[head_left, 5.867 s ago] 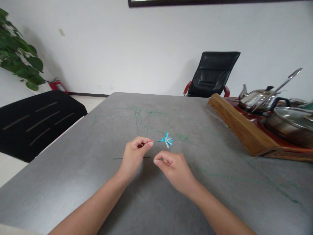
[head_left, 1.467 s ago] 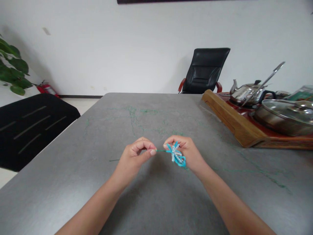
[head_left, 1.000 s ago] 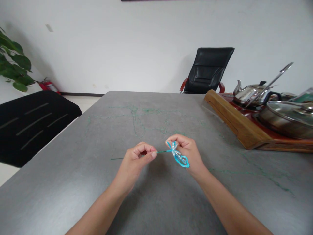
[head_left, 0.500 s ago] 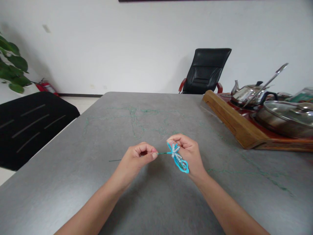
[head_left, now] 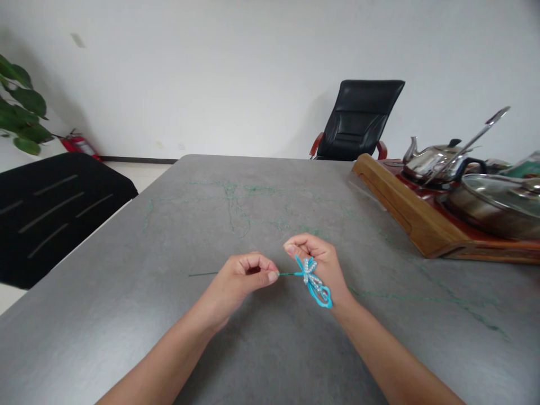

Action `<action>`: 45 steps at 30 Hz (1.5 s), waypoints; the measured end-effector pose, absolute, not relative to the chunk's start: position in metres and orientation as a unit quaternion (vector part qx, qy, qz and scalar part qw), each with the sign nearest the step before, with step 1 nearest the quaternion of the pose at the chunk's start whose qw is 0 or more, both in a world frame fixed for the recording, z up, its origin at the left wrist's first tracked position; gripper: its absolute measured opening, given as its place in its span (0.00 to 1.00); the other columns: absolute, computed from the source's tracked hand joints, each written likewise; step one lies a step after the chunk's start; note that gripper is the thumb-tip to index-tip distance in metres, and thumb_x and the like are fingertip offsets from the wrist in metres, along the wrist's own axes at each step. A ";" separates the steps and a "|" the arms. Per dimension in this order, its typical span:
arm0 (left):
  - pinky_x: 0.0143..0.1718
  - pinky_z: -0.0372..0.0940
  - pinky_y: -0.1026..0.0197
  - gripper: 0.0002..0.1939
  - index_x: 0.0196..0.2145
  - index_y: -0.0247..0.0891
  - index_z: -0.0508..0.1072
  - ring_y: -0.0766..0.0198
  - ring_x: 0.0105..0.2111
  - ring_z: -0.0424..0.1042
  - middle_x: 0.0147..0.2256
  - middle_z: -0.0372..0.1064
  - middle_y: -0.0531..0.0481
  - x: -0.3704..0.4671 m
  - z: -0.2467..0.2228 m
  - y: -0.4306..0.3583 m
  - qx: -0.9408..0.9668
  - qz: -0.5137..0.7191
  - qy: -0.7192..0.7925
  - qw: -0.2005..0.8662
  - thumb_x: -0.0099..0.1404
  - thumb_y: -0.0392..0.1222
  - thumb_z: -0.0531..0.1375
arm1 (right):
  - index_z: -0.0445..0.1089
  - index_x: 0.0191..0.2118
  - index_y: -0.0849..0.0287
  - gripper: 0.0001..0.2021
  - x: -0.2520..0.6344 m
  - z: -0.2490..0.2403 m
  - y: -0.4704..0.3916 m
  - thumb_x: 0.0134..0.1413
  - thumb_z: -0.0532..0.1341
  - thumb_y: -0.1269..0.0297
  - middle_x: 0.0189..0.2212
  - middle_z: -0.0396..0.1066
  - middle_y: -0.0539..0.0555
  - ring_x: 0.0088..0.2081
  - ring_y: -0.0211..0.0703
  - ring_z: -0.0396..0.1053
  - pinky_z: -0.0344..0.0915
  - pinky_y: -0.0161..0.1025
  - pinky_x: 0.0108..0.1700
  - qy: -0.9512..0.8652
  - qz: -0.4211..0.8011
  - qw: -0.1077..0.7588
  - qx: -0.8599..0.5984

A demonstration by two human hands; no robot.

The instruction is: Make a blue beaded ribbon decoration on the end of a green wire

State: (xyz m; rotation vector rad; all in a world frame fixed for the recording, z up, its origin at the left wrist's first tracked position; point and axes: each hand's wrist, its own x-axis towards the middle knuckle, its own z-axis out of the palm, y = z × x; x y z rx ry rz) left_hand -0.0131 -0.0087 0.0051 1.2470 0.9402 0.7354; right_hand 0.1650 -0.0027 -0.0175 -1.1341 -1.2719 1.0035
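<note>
Between the thumb and index finger of my left hand (head_left: 247,281) is a thin dark wire stem (head_left: 203,274), its bare end sticking out to the left. The stretch right of my fingertips is wrapped in green thread (head_left: 287,274) and leads to a blue butterfly-like ornament (head_left: 319,292) set with pearly beads. My right hand (head_left: 327,261) is just behind the ornament, thumb and index finger pinched together above the stem. What that pinch holds is too fine to see. Loose green thread (head_left: 405,296) trails over the table from beside my right wrist.
Tangled green thread (head_left: 240,211) lies across the grey table (head_left: 105,315). At right, a wooden tea tray (head_left: 422,230) carries a steel kettle (head_left: 436,163) and a lidded pan (head_left: 493,205). A black office chair (head_left: 358,121) stands beyond; another black chair back (head_left: 63,208) is at left.
My right fingertips have moved slightly left and away from the stem. The ornament has shifted a little right and down, and my left fingertips have moved slightly right and down.
</note>
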 end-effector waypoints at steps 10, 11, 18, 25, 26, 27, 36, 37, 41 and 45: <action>0.33 0.52 0.65 0.09 0.25 0.35 0.73 0.69 0.28 0.58 0.24 0.62 0.56 -0.012 0.000 -0.010 0.527 0.354 0.399 0.662 0.56 0.43 0.66 | 0.71 0.25 0.60 0.10 0.163 -0.026 0.000 0.48 0.64 0.57 0.16 0.53 0.44 0.20 0.33 0.49 0.47 0.33 0.23 -0.559 0.443 0.495 -0.496; 0.33 0.52 0.65 0.09 0.25 0.36 0.73 0.69 0.28 0.58 0.25 0.63 0.56 -0.013 0.000 -0.009 0.520 0.373 0.404 0.654 0.56 0.43 0.66 | 0.70 0.24 0.60 0.10 0.162 -0.027 0.000 0.48 0.64 0.58 0.17 0.57 0.45 0.21 0.34 0.53 0.50 0.33 0.24 -0.562 0.445 0.496 -0.490; 0.36 0.57 0.65 0.07 0.28 0.36 0.76 0.67 0.31 0.63 0.28 0.69 0.54 -0.018 -0.009 -0.002 0.471 0.506 0.465 0.553 0.55 0.43 0.66 | 0.66 0.24 0.59 0.09 0.143 -0.040 -0.011 0.50 0.61 0.61 0.16 0.50 0.42 0.20 0.33 0.48 0.47 0.34 0.25 -0.573 0.482 0.452 -0.485; 0.37 0.60 0.62 0.06 0.29 0.37 0.76 0.63 0.32 0.68 0.29 0.71 0.52 -0.023 -0.015 0.000 0.568 0.507 0.511 0.400 0.60 0.42 0.63 | 0.70 0.27 0.58 0.09 0.135 -0.013 -0.036 0.58 0.57 0.67 0.18 0.57 0.44 0.21 0.33 0.55 0.50 0.33 0.26 -0.688 0.382 0.396 -0.473; 0.36 0.60 0.62 0.06 0.29 0.38 0.76 0.62 0.32 0.68 0.29 0.71 0.51 -0.023 -0.014 -0.001 0.591 0.499 0.514 0.372 0.60 0.41 0.63 | 0.70 0.28 0.58 0.09 0.137 -0.009 -0.038 0.58 0.57 0.68 0.19 0.61 0.44 0.23 0.33 0.58 0.53 0.33 0.28 -0.710 0.350 0.395 -0.466; 0.36 0.60 0.62 0.05 0.29 0.38 0.76 0.62 0.33 0.68 0.29 0.71 0.51 -0.023 -0.013 -0.003 0.612 0.491 0.515 0.344 0.61 0.41 0.62 | 0.71 0.29 0.58 0.09 0.139 -0.005 -0.039 0.59 0.57 0.69 0.21 0.65 0.46 0.24 0.34 0.61 0.55 0.33 0.30 -0.730 0.319 0.394 -0.459; 0.36 0.60 0.59 0.06 0.33 0.39 0.74 0.60 0.34 0.66 0.30 0.69 0.48 -0.021 -0.006 -0.008 0.805 0.412 0.403 0.138 0.65 0.33 0.58 | 0.74 0.33 0.58 0.12 0.167 0.015 -0.037 0.63 0.54 0.67 0.23 0.69 0.50 0.25 0.37 0.65 0.57 0.35 0.31 -0.804 0.106 0.374 -0.449; 0.36 0.59 0.58 0.06 0.33 0.39 0.74 0.60 0.34 0.66 0.30 0.69 0.48 -0.021 -0.006 -0.008 0.820 0.401 0.386 0.133 0.65 0.32 0.58 | 0.74 0.34 0.58 0.12 0.169 0.017 -0.036 0.63 0.54 0.67 0.23 0.69 0.50 0.26 0.37 0.66 0.57 0.35 0.32 -0.801 0.106 0.374 -0.455; 0.38 0.59 0.58 0.07 0.34 0.39 0.74 0.60 0.35 0.65 0.31 0.68 0.48 -0.022 -0.005 -0.008 0.851 0.372 0.341 0.144 0.67 0.32 0.56 | 0.74 0.32 0.57 0.10 0.176 0.019 -0.029 0.61 0.56 0.68 0.26 0.72 0.49 0.29 0.37 0.68 0.59 0.35 0.34 -0.774 0.147 0.399 -0.470; 0.39 0.59 0.60 0.07 0.34 0.39 0.74 0.62 0.36 0.66 0.32 0.68 0.49 -0.023 0.001 -0.008 0.843 0.365 0.330 0.216 0.67 0.34 0.57 | 0.74 0.29 0.57 0.07 0.182 0.015 -0.018 0.56 0.61 0.64 0.16 0.57 0.44 0.20 0.34 0.55 0.52 0.34 0.26 -0.703 0.225 0.441 -0.510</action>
